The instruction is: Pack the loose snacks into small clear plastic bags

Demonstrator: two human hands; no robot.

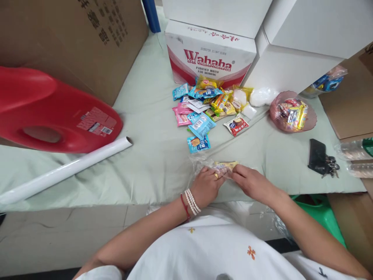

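Near the table's front edge, my left hand is closed on a clear plastic bag, its fingers pointing right. From the other side my right hand pinches the bag's right part. A yellow wrapped snack shows in or under the film between the hands; which, I cannot tell. Just beyond lies a blue snack packet, and past it a loose pile of snack packets in blue, pink and yellow. Apart to the right is a red and white snack packet.
A Wahaha carton stands behind the pile. At right are a pink glass bowl of sweets and a black key case with keys. A red jug and a white roll lie left, before a brown cardboard box.
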